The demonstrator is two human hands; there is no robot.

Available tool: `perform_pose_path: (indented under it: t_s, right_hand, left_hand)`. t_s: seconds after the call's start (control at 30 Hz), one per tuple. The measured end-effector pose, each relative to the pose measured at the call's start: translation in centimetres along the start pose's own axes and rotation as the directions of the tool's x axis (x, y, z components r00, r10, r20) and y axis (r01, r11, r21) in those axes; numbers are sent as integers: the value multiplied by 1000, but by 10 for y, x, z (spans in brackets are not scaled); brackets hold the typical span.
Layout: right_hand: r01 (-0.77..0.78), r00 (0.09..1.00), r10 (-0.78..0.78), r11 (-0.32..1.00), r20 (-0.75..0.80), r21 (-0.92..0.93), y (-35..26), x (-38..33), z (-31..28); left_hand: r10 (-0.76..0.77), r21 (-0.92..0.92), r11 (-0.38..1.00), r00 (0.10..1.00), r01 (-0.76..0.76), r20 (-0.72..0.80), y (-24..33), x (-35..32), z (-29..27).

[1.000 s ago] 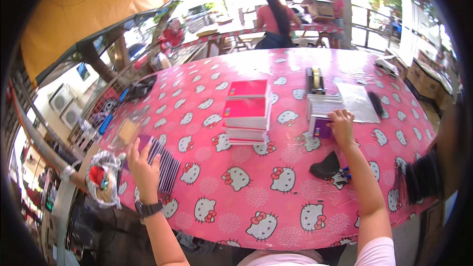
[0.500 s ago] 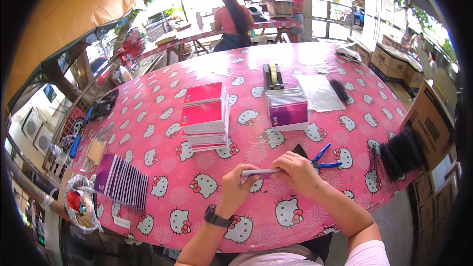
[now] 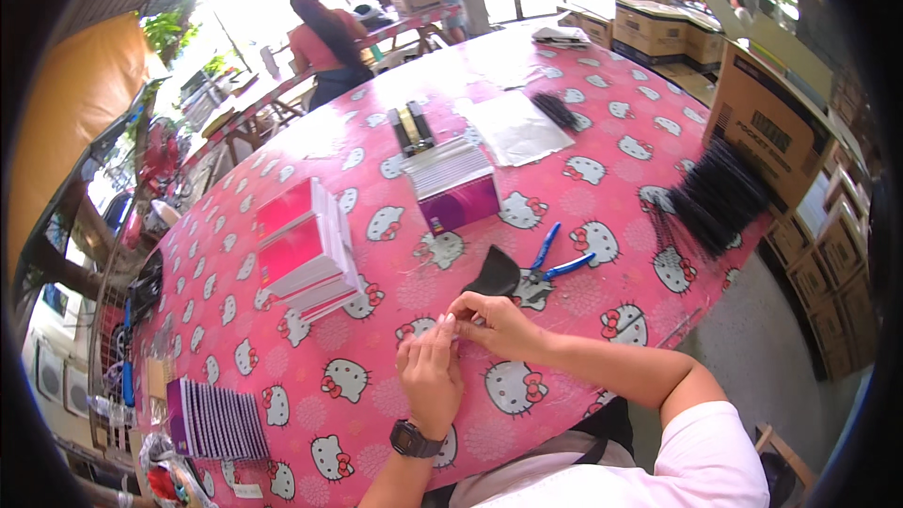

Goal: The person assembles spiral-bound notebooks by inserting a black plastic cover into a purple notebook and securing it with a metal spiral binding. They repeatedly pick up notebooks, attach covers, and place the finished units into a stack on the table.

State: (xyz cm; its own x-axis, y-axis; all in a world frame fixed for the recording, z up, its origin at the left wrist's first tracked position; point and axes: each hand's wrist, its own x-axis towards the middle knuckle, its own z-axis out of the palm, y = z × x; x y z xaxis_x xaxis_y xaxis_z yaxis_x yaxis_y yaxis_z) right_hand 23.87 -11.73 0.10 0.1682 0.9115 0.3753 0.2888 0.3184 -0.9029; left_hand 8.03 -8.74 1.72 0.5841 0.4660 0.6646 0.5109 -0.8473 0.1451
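Over the near middle of the table, my left hand (image 3: 431, 378) and my right hand (image 3: 497, 327) meet at the fingertips. My left fingers press together, bent toward the right hand, which pinches close beside them. Whatever they hold is hidden behind the fingers. Just beyond my right hand lie a black flat piece (image 3: 495, 273) and blue-handled pliers (image 3: 555, 261). Farther off stand a stack of pink-covered books (image 3: 299, 249) and a row of purple spiral notebooks (image 3: 461, 201). Another row of purple spiral notebooks (image 3: 218, 421) lies at the near left.
A tape dispenser (image 3: 412, 129), a white sheet (image 3: 515, 128) and black spiral bindings (image 3: 555, 111) lie at the far middle. More black bindings (image 3: 720, 198) sit at the right by a cardboard box (image 3: 767, 127). A plastic bag (image 3: 169, 472) hangs near left. Another person (image 3: 324, 47) sits beyond the table.
My view has turned to the right and tilted. My hands have come together; the thin purple-and-white piece seen between them earlier is now hidden behind my fingers.
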Motion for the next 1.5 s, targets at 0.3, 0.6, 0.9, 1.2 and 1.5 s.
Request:
perform_pose_path:
  t_s: [0.3, 0.6, 0.9, 1.2, 1.5]
  right_hand:
    - [-679, 731, -80, 19, -678, -734, 47, -47, -244]
    - [-695, 707, 31, 220, -707, -685, 54, -60, -266]
    - [-457, 858, -10, 443, -513, -772, 13, -44, -240]
    - [-24, 979, 85, 951, 185, -307, -30, -6, -65]
    - [67, 974, 0, 956, 228, -286, -18, 2, -64]
  left_hand:
    - [12, -205, 979, 999, -1, 49, -25, 10, 12]
    - [33, -262, 965, 999, -24, 28, -32, 7, 7]
    - [49, -287, 957, 996, -27, 70, -36, 9, 1]
    - [100, -321, 946, 984, -49, 146, -38, 7, -7]
    - [97, -340, 939, 986, -46, 134, -39, 6, -6]
